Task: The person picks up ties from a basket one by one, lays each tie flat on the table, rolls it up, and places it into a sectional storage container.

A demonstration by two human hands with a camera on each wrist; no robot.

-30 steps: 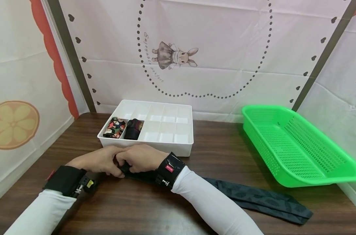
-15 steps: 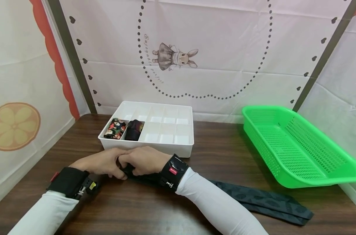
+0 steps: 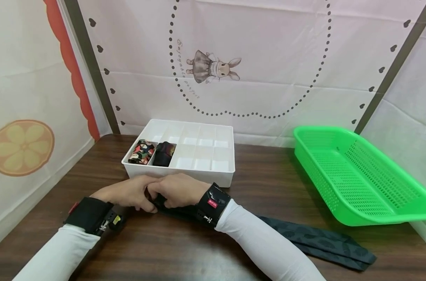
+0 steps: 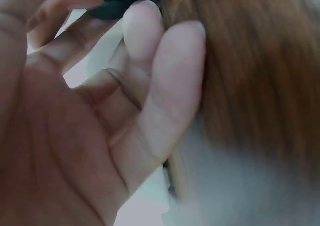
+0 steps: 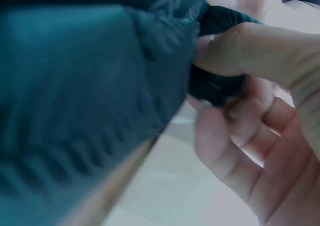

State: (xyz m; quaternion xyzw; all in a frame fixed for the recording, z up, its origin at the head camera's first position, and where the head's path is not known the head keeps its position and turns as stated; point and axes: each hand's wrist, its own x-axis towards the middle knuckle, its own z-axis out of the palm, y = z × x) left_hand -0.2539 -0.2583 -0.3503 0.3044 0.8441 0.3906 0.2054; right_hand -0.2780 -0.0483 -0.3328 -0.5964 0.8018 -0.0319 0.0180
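Observation:
A dark necktie (image 3: 325,242) with a leaf pattern lies slantwise across the table, its wide end toward the right front. Its other end is bunched into a small roll (image 5: 217,81) between my hands, in front of the white box. My right hand (image 3: 181,190) pinches this roll between thumb and curled fingers, seen closely in the right wrist view. From the left, my left hand (image 3: 130,193) holds the same end with bent fingers; only a bit of dark cloth (image 4: 117,1) shows at the top of the left wrist view. Both hands hide most of the roll.
A white divided box (image 3: 213,177) stands just behind my hands. Its front left compartments hold a colourful patterned cloth roll (image 3: 141,152) and a black one (image 3: 164,154). A green plastic basket (image 3: 314,187) stands at the right, and printed cloth walls surround the table.
The head view has turned slightly left, so everything sits a little further right in it. Both hands keep their hold on the necktie in nearly the same spot.

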